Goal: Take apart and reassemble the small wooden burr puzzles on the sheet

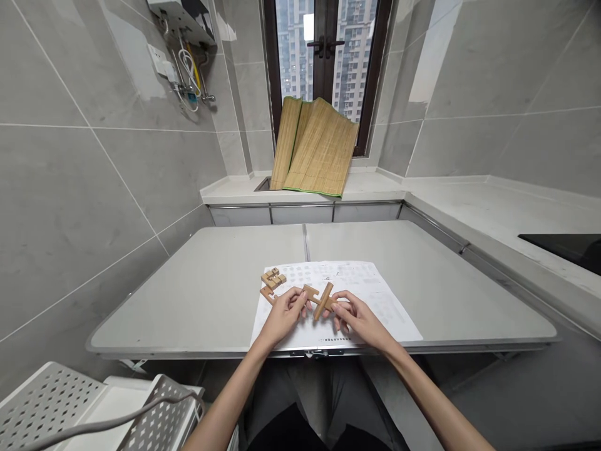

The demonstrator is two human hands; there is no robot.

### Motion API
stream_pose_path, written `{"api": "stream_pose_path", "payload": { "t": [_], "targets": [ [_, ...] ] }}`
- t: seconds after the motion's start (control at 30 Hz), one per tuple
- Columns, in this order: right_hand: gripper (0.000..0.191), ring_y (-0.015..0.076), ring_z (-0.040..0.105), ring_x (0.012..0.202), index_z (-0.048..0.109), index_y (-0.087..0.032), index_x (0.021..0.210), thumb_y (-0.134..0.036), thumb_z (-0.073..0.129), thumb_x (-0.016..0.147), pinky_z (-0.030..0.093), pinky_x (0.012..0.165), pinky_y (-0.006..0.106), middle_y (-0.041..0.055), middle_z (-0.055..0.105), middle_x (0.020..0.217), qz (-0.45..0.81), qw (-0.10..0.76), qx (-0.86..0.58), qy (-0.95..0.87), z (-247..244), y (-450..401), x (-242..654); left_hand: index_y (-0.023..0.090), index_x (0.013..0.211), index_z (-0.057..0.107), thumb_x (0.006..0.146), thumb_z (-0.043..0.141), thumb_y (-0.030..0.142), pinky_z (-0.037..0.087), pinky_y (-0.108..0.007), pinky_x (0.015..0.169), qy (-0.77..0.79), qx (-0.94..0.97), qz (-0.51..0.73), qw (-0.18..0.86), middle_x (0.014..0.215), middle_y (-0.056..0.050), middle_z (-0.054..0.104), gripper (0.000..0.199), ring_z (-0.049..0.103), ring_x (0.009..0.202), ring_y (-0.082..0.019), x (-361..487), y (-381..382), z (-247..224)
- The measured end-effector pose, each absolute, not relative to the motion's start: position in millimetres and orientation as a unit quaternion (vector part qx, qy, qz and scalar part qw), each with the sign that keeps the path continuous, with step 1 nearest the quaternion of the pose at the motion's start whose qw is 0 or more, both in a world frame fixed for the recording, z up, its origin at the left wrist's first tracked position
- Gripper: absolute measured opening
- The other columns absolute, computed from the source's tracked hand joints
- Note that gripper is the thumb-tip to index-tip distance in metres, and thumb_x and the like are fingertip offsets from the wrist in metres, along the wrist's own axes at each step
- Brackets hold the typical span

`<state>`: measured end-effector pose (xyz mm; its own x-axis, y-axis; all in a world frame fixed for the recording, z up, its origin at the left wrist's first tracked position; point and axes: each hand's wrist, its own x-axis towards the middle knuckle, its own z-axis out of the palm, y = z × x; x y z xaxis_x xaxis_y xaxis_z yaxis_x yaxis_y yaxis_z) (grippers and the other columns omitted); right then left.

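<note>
Just above a printed sheet (375,307), my two hands hold notched wooden puzzle pieces that meet in a cross. My left hand (287,313) pinches the left end of a flat notched wooden puzzle piece (310,291). A second wooden puzzle piece (323,302), a slanted bar, crosses it. My right hand (351,313) has its fingers closed on the right end of the joined pieces. Whether the pieces are fully locked together I cannot tell. Beyond my left hand, several loose wooden puzzle pieces (273,278) lie on the sheet's left edge.
The sheet lies on a pale folding table (188,294) with a seam down its middle. A rolled-out bamboo mat (322,147) leans against the window behind. White perforated racks (51,407) stand at the lower left, and a counter (507,207) runs along the right.
</note>
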<state>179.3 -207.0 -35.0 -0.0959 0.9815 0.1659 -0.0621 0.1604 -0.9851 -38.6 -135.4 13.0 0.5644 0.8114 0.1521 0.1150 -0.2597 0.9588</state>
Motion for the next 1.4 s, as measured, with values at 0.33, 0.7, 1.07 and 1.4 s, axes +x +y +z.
{"api": "stream_pose_path", "payload": {
  "t": [0.33, 0.7, 1.07, 1.4],
  "targets": [
    [0.055, 0.0236, 0.073, 0.097, 0.063, -0.027, 0.14, -0.05, 0.078, 0.092, 0.049, 0.105, 0.046, 0.0077, 0.076, 0.116, 0.611, 0.559, -0.322, -0.459, -31, -214, 176, 0.015, 0.088, 0.065, 0.094, 0.066, 0.061, 0.038, -0.023, 0.058, 0.297, 0.633, 0.33, 0.634, 0.08, -0.002, 0.066, 0.046, 0.051, 0.06, -0.009, -39, -137, 10],
    [0.055, 0.0167, 0.069, 0.072, 0.06, -0.022, 0.119, -0.052, 0.087, 0.082, 0.05, 0.067, 0.027, 0.0047, 0.078, 0.089, 0.611, 0.604, -0.331, -0.389, -28, -211, 167, 0.015, 0.083, 0.064, 0.088, 0.075, 0.057, 0.038, -0.023, 0.057, 0.306, 0.567, 0.345, 0.682, 0.077, -0.001, 0.065, 0.044, 0.052, 0.059, -0.009, -37, -142, 9],
    [0.058, 0.0126, 0.063, 0.064, 0.059, -0.025, 0.119, -0.046, 0.092, 0.077, 0.051, 0.058, 0.023, -0.0001, 0.073, 0.084, 0.622, 0.604, -0.313, -0.387, -14, -213, 156, 0.016, 0.081, 0.061, 0.081, 0.081, 0.057, 0.039, -0.021, 0.054, 0.31, 0.51, 0.366, 0.714, 0.071, 0.001, 0.061, 0.046, 0.051, 0.058, -0.009, -39, -143, 8],
    [0.052, 0.0119, 0.057, 0.063, 0.063, -0.026, 0.114, -0.046, 0.093, 0.076, 0.049, 0.06, 0.023, -0.0023, 0.067, 0.078, 0.624, 0.608, -0.304, -0.386, -7, -215, 151, 0.016, 0.079, 0.06, 0.08, 0.083, 0.055, 0.04, -0.021, 0.055, 0.317, 0.496, 0.37, 0.719, 0.071, 0.001, 0.06, 0.045, 0.051, 0.058, -0.008, -44, -144, 7]
  ]
}}
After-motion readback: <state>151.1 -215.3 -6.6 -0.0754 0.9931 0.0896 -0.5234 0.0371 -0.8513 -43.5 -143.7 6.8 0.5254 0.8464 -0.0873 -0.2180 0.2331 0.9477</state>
